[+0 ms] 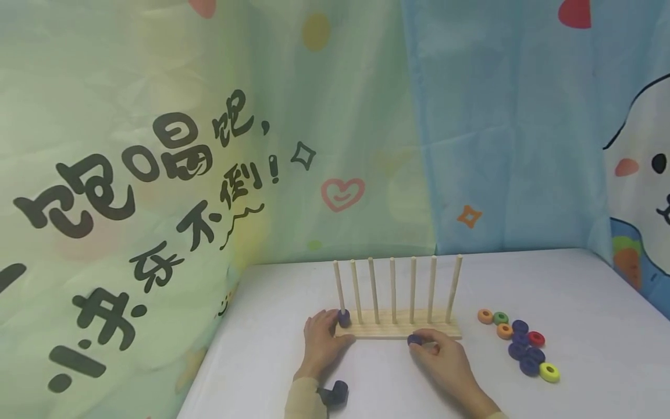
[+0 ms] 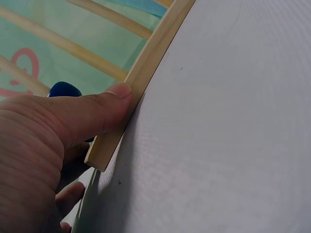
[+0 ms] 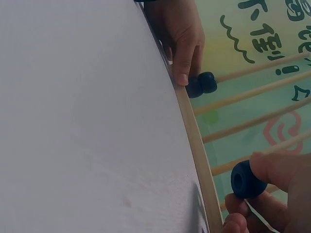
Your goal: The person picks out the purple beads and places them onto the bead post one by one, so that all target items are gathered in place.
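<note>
A wooden peg rack (image 1: 384, 331) with several upright pegs stands on the table. At its left end my left hand (image 1: 320, 337) grips the base, thumb (image 2: 109, 104) pressed along the front edge. Two dark blue beads (image 3: 201, 84) sit stacked at the foot of the leftmost peg, beside that hand's fingers. In front of the rack's right half, my right hand (image 1: 442, 355) pinches a dark blue bead (image 3: 245, 179) between thumb and fingers. The bead's hole faces the camera in the right wrist view, and the bead is off the pegs.
To the right of the rack lies a loose group of beads: orange (image 1: 485, 316), green (image 1: 500, 318), red (image 1: 536, 339), yellow (image 1: 549, 372) and several dark blue (image 1: 517, 350). A dark strapped device (image 1: 337, 394) is on the left wrist. A printed curtain (image 1: 335, 128) hangs behind the table (image 1: 251, 372).
</note>
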{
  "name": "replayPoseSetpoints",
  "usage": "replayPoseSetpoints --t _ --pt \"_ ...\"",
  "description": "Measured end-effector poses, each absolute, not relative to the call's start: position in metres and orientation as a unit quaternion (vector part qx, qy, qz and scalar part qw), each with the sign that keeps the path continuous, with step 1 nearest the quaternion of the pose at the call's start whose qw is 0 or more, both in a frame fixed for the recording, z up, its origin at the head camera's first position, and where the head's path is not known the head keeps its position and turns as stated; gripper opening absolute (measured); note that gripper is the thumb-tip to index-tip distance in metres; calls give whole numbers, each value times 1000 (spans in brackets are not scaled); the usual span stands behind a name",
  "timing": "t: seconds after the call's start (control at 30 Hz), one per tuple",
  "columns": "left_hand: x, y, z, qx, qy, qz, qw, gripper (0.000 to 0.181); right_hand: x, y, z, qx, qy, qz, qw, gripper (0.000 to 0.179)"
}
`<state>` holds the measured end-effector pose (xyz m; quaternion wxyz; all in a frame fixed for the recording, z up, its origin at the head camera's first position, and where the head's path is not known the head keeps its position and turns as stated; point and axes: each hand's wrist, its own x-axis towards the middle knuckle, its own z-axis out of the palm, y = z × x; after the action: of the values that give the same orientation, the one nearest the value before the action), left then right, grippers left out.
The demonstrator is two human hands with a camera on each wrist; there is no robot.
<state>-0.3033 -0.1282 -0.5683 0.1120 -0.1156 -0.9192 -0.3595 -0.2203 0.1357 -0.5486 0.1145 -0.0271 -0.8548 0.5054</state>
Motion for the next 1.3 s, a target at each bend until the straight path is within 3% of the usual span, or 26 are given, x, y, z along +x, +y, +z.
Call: replayPoseSetpoints --t 0.37,1.3 --pt "-302 -126 -567 -119 -921 -355 111 64 -225 126 -541 -7 -842 531 98 30" --pt "-300 -127 -564 -117 -917 -360 122 61 -238 116 -527 21 -851 511 120 28"
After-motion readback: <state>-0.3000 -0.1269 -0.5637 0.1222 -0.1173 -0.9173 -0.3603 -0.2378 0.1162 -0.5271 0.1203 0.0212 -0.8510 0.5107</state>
